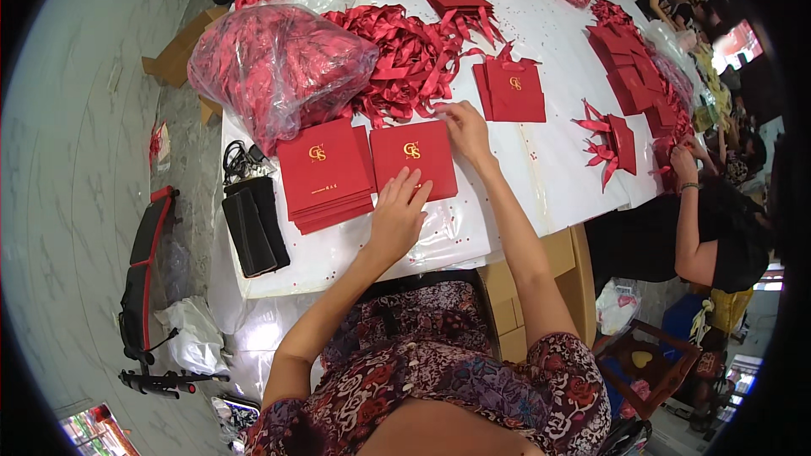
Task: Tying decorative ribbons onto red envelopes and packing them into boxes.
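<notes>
A flat red paper bag (pixel 397 139) with a gold emblem lies on the table in front of me. My left hand (pixel 401 211) rests on its lower part, fingers stretched out and holding nothing. At the bag's upper right corner, my right hand (pixel 466 131) has thumb and fingers drawn together on the end of a red ribbon; the fingertips partly hide it. Just left is a stack of similar red bags (pixel 325 173). Beyond my hands spreads a heap of loose red ribbons (pixel 405 59).
A clear plastic sack of red ribbons (pixel 279 63) bulges at the left. A black pouch (pixel 255 228) lies near the left table edge. Bags with ribbon handles (pixel 515 89) lie right of my right hand. Co-workers' hands (pixel 686 160) work at the right and far edges.
</notes>
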A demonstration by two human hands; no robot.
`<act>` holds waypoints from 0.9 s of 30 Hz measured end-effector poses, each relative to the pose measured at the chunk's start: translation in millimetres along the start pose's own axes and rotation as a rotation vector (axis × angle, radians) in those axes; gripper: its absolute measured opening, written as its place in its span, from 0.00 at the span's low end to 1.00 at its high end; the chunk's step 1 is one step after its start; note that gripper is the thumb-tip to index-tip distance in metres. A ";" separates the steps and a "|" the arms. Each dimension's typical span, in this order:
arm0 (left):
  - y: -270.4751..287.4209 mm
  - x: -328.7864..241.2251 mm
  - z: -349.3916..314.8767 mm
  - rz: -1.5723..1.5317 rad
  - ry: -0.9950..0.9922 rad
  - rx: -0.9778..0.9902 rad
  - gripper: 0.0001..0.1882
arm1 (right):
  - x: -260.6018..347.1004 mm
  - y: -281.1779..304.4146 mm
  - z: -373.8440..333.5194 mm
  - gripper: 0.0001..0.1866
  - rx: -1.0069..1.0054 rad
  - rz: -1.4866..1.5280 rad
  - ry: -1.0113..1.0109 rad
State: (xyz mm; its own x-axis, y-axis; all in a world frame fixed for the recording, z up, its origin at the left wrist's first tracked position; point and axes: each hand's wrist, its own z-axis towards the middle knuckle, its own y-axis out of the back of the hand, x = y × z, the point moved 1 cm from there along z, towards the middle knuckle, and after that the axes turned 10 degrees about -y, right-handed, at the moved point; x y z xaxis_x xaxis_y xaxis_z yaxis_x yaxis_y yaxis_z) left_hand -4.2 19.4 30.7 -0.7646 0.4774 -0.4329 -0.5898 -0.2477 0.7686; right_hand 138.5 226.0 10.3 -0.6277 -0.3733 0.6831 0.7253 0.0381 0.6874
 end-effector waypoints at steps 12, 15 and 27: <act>-24.4 14.1 -3.3 0.160 -0.059 -0.045 0.24 | -21.9 32.0 -34.7 0.05 -0.082 0.198 -0.134; -20.6 1.8 -13.6 0.113 -0.094 -0.038 0.23 | -32.8 49.6 -68.2 0.03 -0.036 0.383 -0.232; -20.8 -54.0 -90.8 -0.056 -0.145 0.108 0.24 | -2.1 76.0 -167.0 0.11 0.170 0.770 -0.385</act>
State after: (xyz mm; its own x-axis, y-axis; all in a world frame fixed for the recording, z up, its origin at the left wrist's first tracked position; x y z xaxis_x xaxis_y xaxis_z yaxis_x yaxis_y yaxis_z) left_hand 25.8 -77.8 -4.7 -0.6816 0.6063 -0.4097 -0.5926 -0.1290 0.7951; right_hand 242.2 74.9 19.9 -0.0548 0.1505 0.9871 0.9539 0.3001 0.0072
